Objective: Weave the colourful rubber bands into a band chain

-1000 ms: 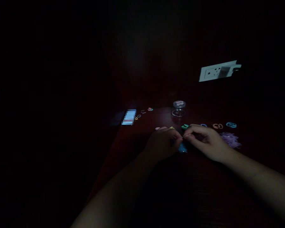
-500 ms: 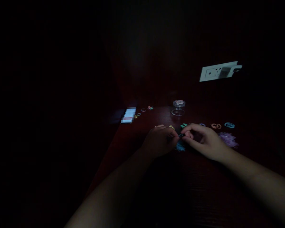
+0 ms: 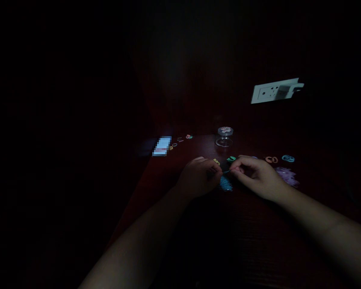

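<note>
With the dial centred on a thin blue-green band [image 3: 226, 172] and twelve pointing away from the person, the left hand [image 3: 200, 176] lay at nine o'clock and the right hand [image 3: 260, 176] at three. The fingers of each hand pinched an end of the band, which spanned the small gap between them above the dark bench [image 3: 270, 233]. Just beside it at six o'clock was a blue pile [image 3: 226, 184] of small pieces; a pale purple pile [image 3: 287, 177] sat at three, beyond the right hand. A yellow piece [image 3: 216, 161] lay between ten and eleven, a green piece [image 3: 231, 159] at one. Orange bands [image 3: 270, 159] and blue bands [image 3: 288, 158] lay between two and three. A clear lidded jar [image 3: 224, 137] stood upright at twelve. Well apart at ten was a lit screen [image 3: 162, 146], its content blurred. A white socket plate [image 3: 275, 91] showed at one, on the wall.
</note>
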A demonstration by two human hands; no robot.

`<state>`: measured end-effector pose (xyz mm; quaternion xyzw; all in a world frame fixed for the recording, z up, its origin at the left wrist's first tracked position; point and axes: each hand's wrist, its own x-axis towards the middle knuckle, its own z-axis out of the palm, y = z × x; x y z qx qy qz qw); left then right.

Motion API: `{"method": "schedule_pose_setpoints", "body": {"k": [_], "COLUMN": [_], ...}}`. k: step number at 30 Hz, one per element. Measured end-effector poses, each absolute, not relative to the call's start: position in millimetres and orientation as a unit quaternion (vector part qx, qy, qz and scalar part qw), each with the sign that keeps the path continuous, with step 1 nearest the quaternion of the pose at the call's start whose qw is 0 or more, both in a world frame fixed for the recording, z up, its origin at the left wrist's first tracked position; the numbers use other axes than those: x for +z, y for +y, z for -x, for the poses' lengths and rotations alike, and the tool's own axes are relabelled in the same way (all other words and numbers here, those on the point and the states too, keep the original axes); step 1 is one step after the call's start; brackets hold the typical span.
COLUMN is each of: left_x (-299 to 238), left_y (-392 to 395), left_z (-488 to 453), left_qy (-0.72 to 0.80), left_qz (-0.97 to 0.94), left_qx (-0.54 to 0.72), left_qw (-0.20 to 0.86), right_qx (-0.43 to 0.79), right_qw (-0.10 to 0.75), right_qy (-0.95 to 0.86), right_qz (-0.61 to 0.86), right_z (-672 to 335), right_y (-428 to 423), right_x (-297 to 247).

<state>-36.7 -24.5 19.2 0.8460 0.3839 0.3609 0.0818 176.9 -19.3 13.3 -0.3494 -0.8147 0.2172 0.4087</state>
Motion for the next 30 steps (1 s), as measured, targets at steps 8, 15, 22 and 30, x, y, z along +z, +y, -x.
{"method": "schedule_pose_setpoints", "body": {"k": [8,15,22,30], "left_x": [19.0,19.6,18.7,17.4], "left_y": [-23.6,-24.1,-23.5,-21.5], "left_z": [36.7,36.6,37.5,40.2], "left_qy": [0.378,0.381,0.376,0.384], "left_qz": [-0.858,-0.855,-0.856,-0.857], "left_qx": [0.333,0.340,0.343,0.332], "left_qw": [0.101,0.093,0.091,0.083], "right_qx": [0.224,0.195,0.183,0.175], "right_qw": [0.399,0.382,0.376,0.361], "right_qy": [-0.820,-0.837,-0.843,-0.849], "right_qz": [0.345,0.340,0.340,0.344], "right_z": [-175.2,-176.6,-177.1,-177.7], "right_y": [-20.0,-19.0,-18.1,-15.8], "right_x": [12.6,13.8,14.9,11.6]}}
